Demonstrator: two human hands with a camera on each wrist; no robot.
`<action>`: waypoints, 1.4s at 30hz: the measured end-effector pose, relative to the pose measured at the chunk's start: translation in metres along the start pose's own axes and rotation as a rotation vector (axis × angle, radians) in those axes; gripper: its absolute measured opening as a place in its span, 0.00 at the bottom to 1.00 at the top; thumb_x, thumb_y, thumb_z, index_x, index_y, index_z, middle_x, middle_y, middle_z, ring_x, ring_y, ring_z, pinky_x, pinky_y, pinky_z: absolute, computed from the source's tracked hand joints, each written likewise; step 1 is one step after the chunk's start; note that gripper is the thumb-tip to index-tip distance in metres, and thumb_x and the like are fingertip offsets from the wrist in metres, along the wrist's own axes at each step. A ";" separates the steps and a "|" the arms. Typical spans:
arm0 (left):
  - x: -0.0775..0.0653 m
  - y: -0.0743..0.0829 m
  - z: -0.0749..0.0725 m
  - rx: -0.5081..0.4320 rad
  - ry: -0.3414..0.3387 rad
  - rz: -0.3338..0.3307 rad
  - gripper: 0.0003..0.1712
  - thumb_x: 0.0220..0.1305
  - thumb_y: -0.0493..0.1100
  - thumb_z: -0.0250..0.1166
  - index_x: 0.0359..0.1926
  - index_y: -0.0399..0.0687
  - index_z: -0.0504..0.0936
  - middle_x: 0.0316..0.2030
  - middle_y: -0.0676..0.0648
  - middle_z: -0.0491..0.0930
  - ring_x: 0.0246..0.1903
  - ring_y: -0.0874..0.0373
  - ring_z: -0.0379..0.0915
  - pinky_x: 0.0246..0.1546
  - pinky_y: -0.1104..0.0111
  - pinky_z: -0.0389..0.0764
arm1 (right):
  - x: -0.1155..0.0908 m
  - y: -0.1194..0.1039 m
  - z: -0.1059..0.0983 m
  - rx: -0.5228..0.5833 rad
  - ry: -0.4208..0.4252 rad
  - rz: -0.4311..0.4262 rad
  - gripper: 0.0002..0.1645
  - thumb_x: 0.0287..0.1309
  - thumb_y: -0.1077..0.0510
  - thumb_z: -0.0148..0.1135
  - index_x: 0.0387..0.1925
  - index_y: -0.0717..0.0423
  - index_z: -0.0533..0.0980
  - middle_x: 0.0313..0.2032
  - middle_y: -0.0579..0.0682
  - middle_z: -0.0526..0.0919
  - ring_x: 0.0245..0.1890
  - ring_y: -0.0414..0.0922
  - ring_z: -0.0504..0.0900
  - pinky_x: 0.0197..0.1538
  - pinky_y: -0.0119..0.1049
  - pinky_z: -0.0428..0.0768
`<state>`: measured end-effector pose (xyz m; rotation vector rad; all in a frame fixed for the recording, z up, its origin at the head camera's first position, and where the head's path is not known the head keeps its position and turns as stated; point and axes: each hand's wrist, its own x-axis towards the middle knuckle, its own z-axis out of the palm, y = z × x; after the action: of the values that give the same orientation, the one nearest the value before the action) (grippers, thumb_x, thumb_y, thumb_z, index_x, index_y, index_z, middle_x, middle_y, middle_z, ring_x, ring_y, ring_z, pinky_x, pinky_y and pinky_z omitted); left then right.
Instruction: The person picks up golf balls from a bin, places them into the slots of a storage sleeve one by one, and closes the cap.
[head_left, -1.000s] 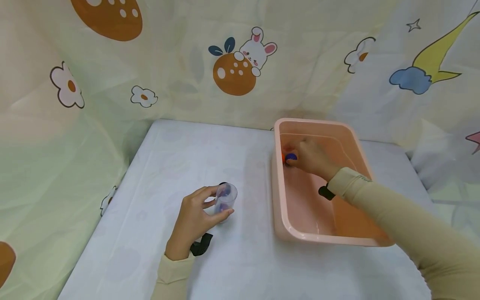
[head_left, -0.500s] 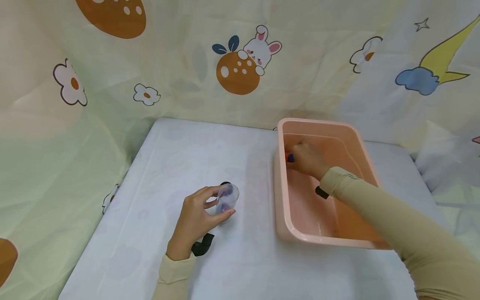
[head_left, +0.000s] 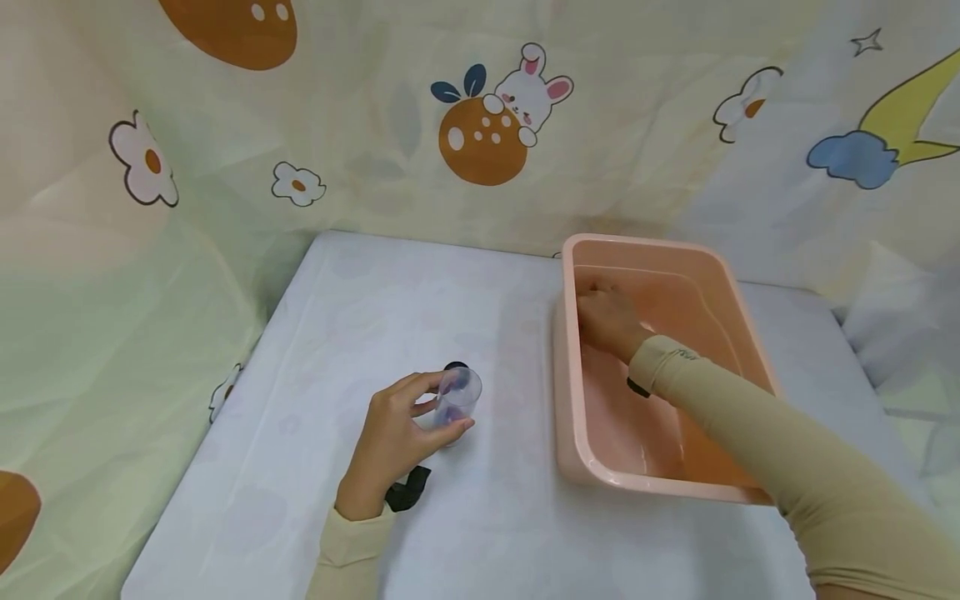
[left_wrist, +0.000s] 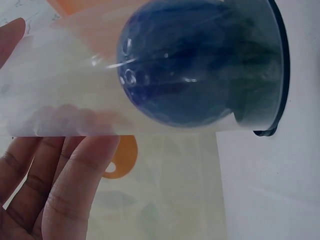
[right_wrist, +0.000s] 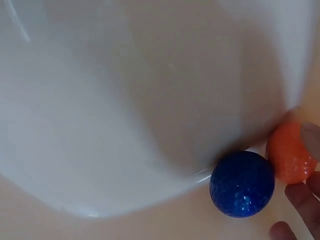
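My left hand (head_left: 397, 437) grips a clear plastic tube (head_left: 459, 402) that stands upright on the table, thumb on the near side and fingers on the far side. Through its wall, the left wrist view shows a dark blue dimpled ball (left_wrist: 175, 65), like a golf ball, near the dark-rimmed end. Reaching down into a pink basin (head_left: 660, 485), my right hand (head_left: 611, 321) is at the far left corner. In the right wrist view its thumb and fingers pinch an orange golf ball (right_wrist: 290, 155). A blue golf ball (right_wrist: 242, 184) sits right beside it. The head view hides both balls behind the hand.
A white cloth covers the table (head_left: 405, 300), with the basin on its right side. Just behind the tube lies a small black round thing (head_left: 455, 365). A printed curtain (head_left: 360, 125) hangs behind and to the left.
My right hand has moved slightly deeper toward the basin's left wall, covering the blue and orange balls that showed earlier. My left hand keeps holding the tube. The head view has shifted slightly.
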<state>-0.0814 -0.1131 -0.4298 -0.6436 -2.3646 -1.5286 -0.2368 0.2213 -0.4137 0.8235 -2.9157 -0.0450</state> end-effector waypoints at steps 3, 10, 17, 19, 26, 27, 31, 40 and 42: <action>0.000 0.000 0.000 -0.010 0.000 -0.002 0.31 0.47 0.31 0.88 0.54 0.36 0.87 0.44 0.44 0.89 0.46 0.49 0.88 0.45 0.70 0.91 | 0.000 0.001 0.006 -0.051 0.002 -0.003 0.05 0.64 0.65 0.65 0.38 0.58 0.86 0.40 0.58 0.91 0.52 0.64 0.80 0.62 0.60 0.79; -0.001 0.000 -0.001 -0.015 0.000 -0.008 0.31 0.48 0.31 0.88 0.55 0.38 0.88 0.45 0.46 0.89 0.47 0.50 0.88 0.45 0.71 0.90 | -0.001 0.005 0.021 -0.186 0.181 -0.085 0.04 0.62 0.66 0.67 0.34 0.60 0.87 0.39 0.59 0.88 0.48 0.63 0.80 0.57 0.58 0.81; -0.002 0.001 -0.001 -0.011 0.003 -0.019 0.31 0.47 0.31 0.88 0.54 0.37 0.88 0.45 0.45 0.89 0.47 0.50 0.88 0.45 0.71 0.90 | 0.000 0.003 0.022 -0.266 0.190 -0.092 0.04 0.62 0.65 0.68 0.36 0.63 0.86 0.42 0.60 0.87 0.49 0.61 0.79 0.56 0.57 0.80; -0.002 0.001 -0.001 -0.012 0.004 -0.021 0.31 0.47 0.31 0.88 0.54 0.37 0.88 0.45 0.45 0.89 0.47 0.50 0.88 0.45 0.71 0.90 | 0.000 0.003 0.021 -0.273 0.190 -0.095 0.05 0.62 0.65 0.68 0.36 0.63 0.86 0.43 0.60 0.87 0.50 0.60 0.79 0.55 0.56 0.80; -0.003 0.000 -0.002 -0.006 0.003 -0.015 0.31 0.47 0.31 0.88 0.54 0.37 0.88 0.45 0.45 0.89 0.47 0.50 0.88 0.45 0.71 0.90 | 0.000 0.004 0.018 -0.244 0.201 -0.112 0.05 0.61 0.64 0.69 0.38 0.62 0.86 0.45 0.60 0.88 0.49 0.61 0.80 0.54 0.56 0.82; -0.002 0.000 -0.002 -0.004 0.003 -0.014 0.31 0.47 0.32 0.88 0.54 0.37 0.88 0.45 0.45 0.89 0.47 0.50 0.88 0.45 0.71 0.90 | 0.000 0.004 0.017 -0.226 0.194 -0.108 0.06 0.61 0.64 0.70 0.40 0.62 0.87 0.46 0.60 0.88 0.50 0.61 0.80 0.54 0.57 0.82; -0.001 0.001 0.000 0.001 0.002 0.002 0.30 0.47 0.31 0.88 0.53 0.37 0.88 0.44 0.45 0.89 0.46 0.50 0.88 0.45 0.71 0.90 | -0.004 0.010 0.009 -0.171 0.154 -0.093 0.11 0.55 0.65 0.74 0.41 0.63 0.84 0.40 0.60 0.88 0.47 0.62 0.81 0.55 0.57 0.82; 0.002 0.004 0.003 -0.005 -0.006 0.012 0.29 0.46 0.31 0.88 0.51 0.35 0.88 0.43 0.44 0.88 0.45 0.49 0.88 0.45 0.72 0.90 | -0.008 0.012 -0.014 0.013 0.083 -0.009 0.28 0.55 0.51 0.83 0.50 0.63 0.82 0.45 0.62 0.89 0.54 0.69 0.81 0.62 0.65 0.80; 0.002 0.005 0.004 -0.006 -0.010 0.012 0.29 0.46 0.32 0.88 0.51 0.35 0.88 0.43 0.44 0.88 0.45 0.49 0.88 0.44 0.72 0.90 | -0.011 0.010 -0.022 0.037 0.076 -0.001 0.28 0.55 0.51 0.83 0.51 0.63 0.83 0.44 0.61 0.89 0.51 0.67 0.81 0.56 0.62 0.82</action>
<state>-0.0808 -0.1072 -0.4267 -0.6677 -2.3598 -1.5314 -0.2305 0.2356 -0.3921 0.8130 -2.8533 0.0395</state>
